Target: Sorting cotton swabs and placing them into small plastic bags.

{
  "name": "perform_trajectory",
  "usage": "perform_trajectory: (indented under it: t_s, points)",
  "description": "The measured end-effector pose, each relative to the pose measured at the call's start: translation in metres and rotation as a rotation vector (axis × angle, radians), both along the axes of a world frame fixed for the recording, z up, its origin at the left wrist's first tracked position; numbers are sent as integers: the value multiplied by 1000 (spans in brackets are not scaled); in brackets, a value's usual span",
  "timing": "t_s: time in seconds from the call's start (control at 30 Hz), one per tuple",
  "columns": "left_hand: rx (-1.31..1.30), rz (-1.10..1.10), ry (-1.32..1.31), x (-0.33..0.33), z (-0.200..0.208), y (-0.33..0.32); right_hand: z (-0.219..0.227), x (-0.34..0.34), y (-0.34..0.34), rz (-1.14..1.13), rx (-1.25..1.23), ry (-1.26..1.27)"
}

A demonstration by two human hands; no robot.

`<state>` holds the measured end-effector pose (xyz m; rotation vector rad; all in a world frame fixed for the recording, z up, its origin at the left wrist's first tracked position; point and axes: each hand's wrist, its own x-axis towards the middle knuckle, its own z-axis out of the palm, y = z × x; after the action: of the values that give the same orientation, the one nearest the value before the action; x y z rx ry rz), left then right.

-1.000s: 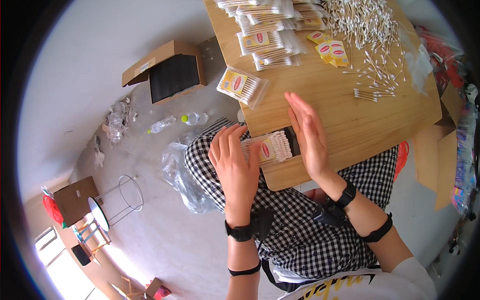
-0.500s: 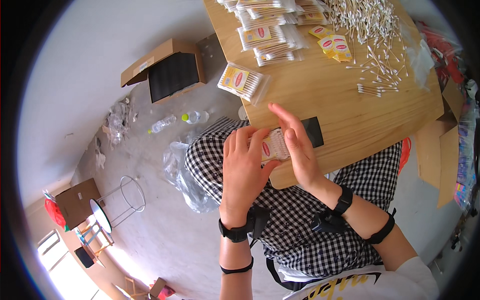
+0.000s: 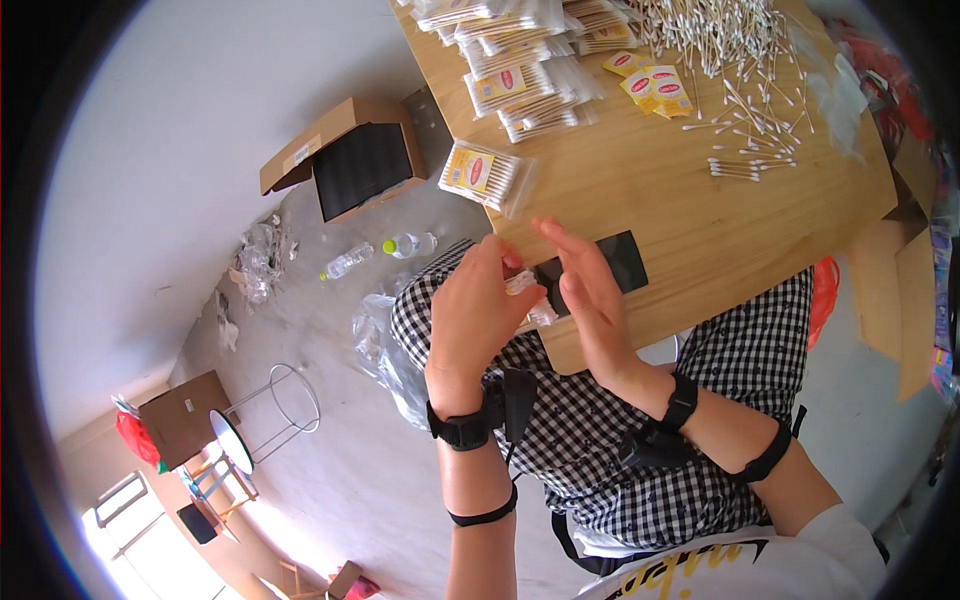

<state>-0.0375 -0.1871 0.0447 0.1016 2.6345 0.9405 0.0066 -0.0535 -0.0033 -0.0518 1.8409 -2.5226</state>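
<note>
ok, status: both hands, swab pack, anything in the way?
Left hand curled around swab pack, mostly hiding it. Right hand open beside it. Possible obstruction: dark flat rectangle on table, partly behind right hand.

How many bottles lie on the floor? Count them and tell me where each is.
2. The left bottle lies on the floor left of the table; the right bottle lies beside it, nearer the table. Others may be hidden.
</note>
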Motion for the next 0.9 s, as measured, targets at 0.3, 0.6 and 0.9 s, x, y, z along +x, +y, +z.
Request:
perform_trajectory:
  t_s: [0.3,0.6,0.9]
  points:
    - [24,322,-307,45,50,-35,34,42,63,196,13,-227]
    - [648,249,340,67,27,102,68,26,130,414,-262,-307]
    - [794,312,-36,52,3,150,42,0,197,475,-107,-372]
